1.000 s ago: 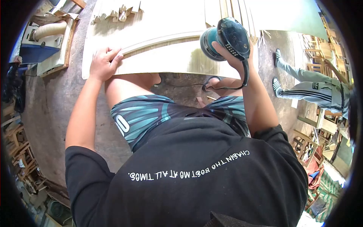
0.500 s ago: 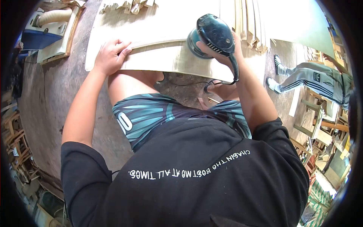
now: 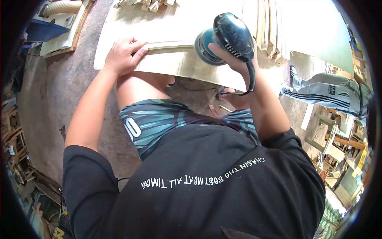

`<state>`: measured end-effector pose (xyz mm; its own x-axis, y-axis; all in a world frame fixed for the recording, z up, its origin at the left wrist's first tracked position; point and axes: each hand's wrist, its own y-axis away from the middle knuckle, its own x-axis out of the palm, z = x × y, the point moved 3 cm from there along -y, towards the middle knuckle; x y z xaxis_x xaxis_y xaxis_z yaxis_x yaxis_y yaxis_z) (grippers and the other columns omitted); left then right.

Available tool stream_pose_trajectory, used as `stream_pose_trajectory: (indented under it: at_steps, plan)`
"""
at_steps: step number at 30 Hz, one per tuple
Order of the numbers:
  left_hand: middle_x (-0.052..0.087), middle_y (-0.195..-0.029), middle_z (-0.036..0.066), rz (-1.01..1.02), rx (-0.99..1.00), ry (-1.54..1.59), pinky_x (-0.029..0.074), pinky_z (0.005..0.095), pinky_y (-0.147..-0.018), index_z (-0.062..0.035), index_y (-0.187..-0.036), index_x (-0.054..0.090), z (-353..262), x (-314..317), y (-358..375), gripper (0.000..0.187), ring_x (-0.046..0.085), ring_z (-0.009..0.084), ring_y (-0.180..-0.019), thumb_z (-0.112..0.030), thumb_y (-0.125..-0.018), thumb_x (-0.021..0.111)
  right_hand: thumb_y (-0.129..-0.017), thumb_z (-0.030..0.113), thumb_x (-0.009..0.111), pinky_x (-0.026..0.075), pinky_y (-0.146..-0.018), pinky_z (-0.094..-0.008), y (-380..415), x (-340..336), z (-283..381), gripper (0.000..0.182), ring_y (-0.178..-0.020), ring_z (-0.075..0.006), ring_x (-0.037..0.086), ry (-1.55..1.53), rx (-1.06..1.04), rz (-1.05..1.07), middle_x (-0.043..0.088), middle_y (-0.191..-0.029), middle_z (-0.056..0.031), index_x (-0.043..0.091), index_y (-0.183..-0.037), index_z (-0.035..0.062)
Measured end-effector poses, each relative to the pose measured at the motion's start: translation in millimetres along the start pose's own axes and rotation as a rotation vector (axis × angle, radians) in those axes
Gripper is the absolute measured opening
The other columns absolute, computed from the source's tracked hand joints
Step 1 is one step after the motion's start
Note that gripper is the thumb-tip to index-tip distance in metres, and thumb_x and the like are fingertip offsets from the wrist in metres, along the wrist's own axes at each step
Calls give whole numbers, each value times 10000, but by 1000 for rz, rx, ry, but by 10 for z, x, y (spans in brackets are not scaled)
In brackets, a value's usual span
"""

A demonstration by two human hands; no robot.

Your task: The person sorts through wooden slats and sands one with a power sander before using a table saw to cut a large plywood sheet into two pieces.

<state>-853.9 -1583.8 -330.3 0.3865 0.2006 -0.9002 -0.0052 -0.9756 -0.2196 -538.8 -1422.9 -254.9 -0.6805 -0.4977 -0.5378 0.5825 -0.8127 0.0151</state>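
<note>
On the pale wooden board [image 3: 179, 63] lies a thin, narrow wood strip [image 3: 171, 44], running across near the board's front edge. My left hand [image 3: 125, 55] is closed over the strip's left end, thumb laid along it. My right hand [image 3: 234, 59] wraps around a dark teal orbital sander [image 3: 232, 34], its fingers curled beneath the body. The sander's round pad, at the right of the strip, overlaps it in this view and hides its far end. A black cord [image 3: 251, 77] hangs from the back of the sander past my wrist.
Several wood strips [image 3: 272, 32] lie on the board's right, and short pieces [image 3: 149, 4] at its far edge. At far left stands a machine with a ribbed hose [image 3: 61, 7]. A person in grey trousers [image 3: 326, 91] is at right, near scrap wood [image 3: 336, 153].
The view has shifted slightly. My left hand sits a little farther right in view; the sander stays near the strip's right part and looks a bit more tilted. The other person's legs have shifted.
</note>
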Motion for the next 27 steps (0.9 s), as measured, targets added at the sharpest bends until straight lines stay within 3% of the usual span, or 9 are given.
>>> stream_pose_trajectory:
  at_steps: [7,12,14,17,19,22,24,25,27]
  plan:
    - [691,-985,74,29,-25,15,499,427,-886,-174,-1152,778,46,10,-8,304,646,302,-984,-383,-958,671,-724,372,930,570,-920,-377,-95,110,-78,618,-1051,-205,718,-17,-40,25,759,-1120,-107,706,-1208,60]
    - [705,-892,135,14,8,131,547,441,-767,-129,-1153,770,110,135,-11,263,670,349,-845,-290,-976,660,-710,416,937,557,-944,-395,-174,452,37,702,-1064,-223,704,-115,-21,79,737,-1161,-131,672,-1249,52]
    - [719,-929,130,107,60,218,563,455,-799,-163,-1137,774,216,231,29,229,694,339,-886,-267,-962,669,-732,396,933,562,-944,-411,-218,660,-66,695,-1054,-221,705,-114,255,205,731,-1174,-122,659,-1263,41]
    - [717,-926,136,-48,23,160,565,466,-762,-132,-911,766,140,65,48,207,694,341,-869,-333,-898,723,-785,213,907,563,-935,-376,-244,734,-40,587,-1016,-187,691,-211,-16,162,729,-1130,-92,646,-1277,29]
    - [719,-923,110,-68,58,79,564,446,-745,-174,-1004,784,53,-12,0,250,694,316,-851,-381,-907,685,-759,171,913,527,-985,-398,-296,689,-178,649,-1108,-213,650,-173,-37,86,696,-1193,-91,622,-1321,32]
    - [722,-961,107,-184,136,-10,549,460,-826,-211,-1075,787,42,-13,2,297,679,329,-930,-430,-932,645,-816,179,860,388,-1146,-407,-332,491,-475,759,-1308,-264,531,-235,-14,61,596,-1395,-141,520,-1473,13]
    - [709,-1022,80,-76,56,17,514,471,-917,-249,-1123,781,35,-33,23,315,649,311,-1034,-458,-938,636,-851,144,824,378,-1158,-400,-368,365,-612,736,-1327,-282,524,-282,-104,7,567,-1436,-144,491,-1487,-16]
    - [701,-1040,69,-90,33,-6,499,471,-940,-259,-1128,779,40,-55,87,318,637,302,-1058,-469,-939,633,-871,126,804,378,-1160,-410,-309,245,-474,712,-1341,-286,514,-127,-89,1,553,-1453,-149,484,-1491,-18]
    - [684,-1075,47,-112,40,-23,470,471,-986,-279,-1138,775,8,-30,59,326,611,282,-1105,-491,-941,626,-880,128,796,380,-1157,-416,-298,149,-647,685,-1332,-283,525,-179,-91,-41,573,-1435,-146,501,-1482,-14]
